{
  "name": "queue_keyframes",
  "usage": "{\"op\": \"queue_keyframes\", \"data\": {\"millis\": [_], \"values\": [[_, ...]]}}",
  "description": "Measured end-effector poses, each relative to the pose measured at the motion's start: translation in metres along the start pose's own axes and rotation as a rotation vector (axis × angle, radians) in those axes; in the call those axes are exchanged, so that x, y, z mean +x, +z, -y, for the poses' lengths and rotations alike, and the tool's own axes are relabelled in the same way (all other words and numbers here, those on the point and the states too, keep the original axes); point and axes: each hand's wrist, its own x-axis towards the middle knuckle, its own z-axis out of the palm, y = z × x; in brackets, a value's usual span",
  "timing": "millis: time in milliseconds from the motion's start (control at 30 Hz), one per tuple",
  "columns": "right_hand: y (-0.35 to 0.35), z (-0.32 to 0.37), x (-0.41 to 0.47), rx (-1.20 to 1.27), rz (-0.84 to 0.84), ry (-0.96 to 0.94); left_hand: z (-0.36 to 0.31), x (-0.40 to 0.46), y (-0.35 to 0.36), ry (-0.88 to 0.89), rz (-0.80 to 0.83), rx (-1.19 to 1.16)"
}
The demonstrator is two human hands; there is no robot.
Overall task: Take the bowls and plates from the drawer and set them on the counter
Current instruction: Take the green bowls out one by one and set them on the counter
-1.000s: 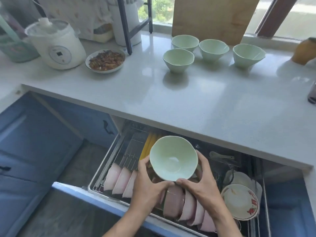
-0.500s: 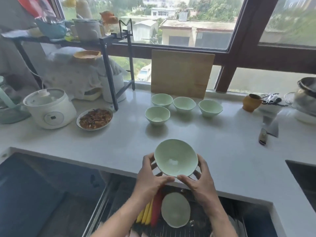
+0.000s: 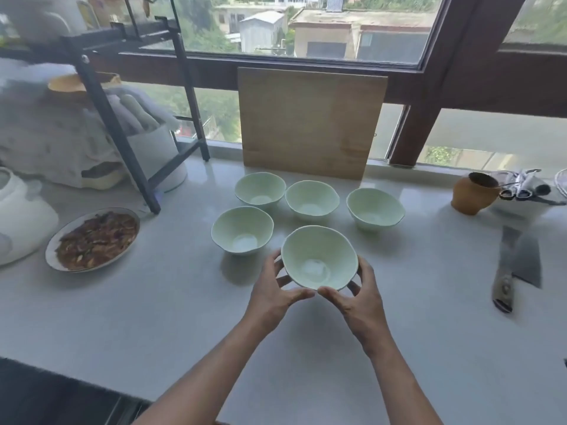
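Note:
I hold a pale green bowl (image 3: 319, 256) between both hands over the white counter (image 3: 159, 314). My left hand (image 3: 273, 294) grips its left side and my right hand (image 3: 357, 297) its right side, thumbs meeting under the near rim. The bowl tilts slightly toward me; I cannot tell whether its base touches the counter. Several matching green bowls stand upright just beyond: one (image 3: 242, 230) to the left, and three in a back row (image 3: 260, 189), (image 3: 312, 199), (image 3: 375, 209). The drawer is almost out of view at the bottom left.
A wooden cutting board (image 3: 310, 121) leans against the window. A plate of cooked food (image 3: 93, 239) and a white cooker (image 3: 18, 219) sit at the left, beside a black rack (image 3: 119, 130). A cleaver (image 3: 515, 265) and a brown pot (image 3: 472, 194) lie at the right.
Both hands lifted the green bowl out of the drawer and carried it forward over the counter, close behind the other bowls. My view rose from the drawer to the counter and window.

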Motion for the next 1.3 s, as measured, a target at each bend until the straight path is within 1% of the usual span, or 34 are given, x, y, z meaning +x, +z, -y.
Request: {"op": "queue_keyframes", "data": {"millis": [133, 300, 567, 867, 1067, 1167, 1300], "values": [[0.007, -0.015, 0.037, 0.022, 0.018, 0.012, 0.008, 0.033, 0.002, 0.014, -0.009, -0.015], [0.016, -0.026, 0.061, 0.012, 0.041, 0.026, 0.017, 0.052, -0.001, 0.035, -0.007, -0.022], [0.023, -0.038, 0.070, -0.001, 0.083, 0.032, 0.029, 0.054, -0.002, -0.020, -0.040, -0.101], [0.029, -0.040, 0.079, 0.003, 0.074, 0.026, 0.032, 0.066, -0.002, -0.040, -0.041, -0.174], [0.035, -0.040, 0.080, 0.062, 0.080, 0.043, 0.034, 0.070, -0.003, -0.041, -0.059, -0.160], [0.035, -0.039, 0.082, 0.051, 0.086, 0.062, 0.031, 0.072, -0.002, -0.051, -0.055, -0.155], [0.034, -0.039, 0.082, 0.045, 0.115, 0.064, 0.031, 0.067, -0.004, -0.096, -0.063, -0.071]]}}
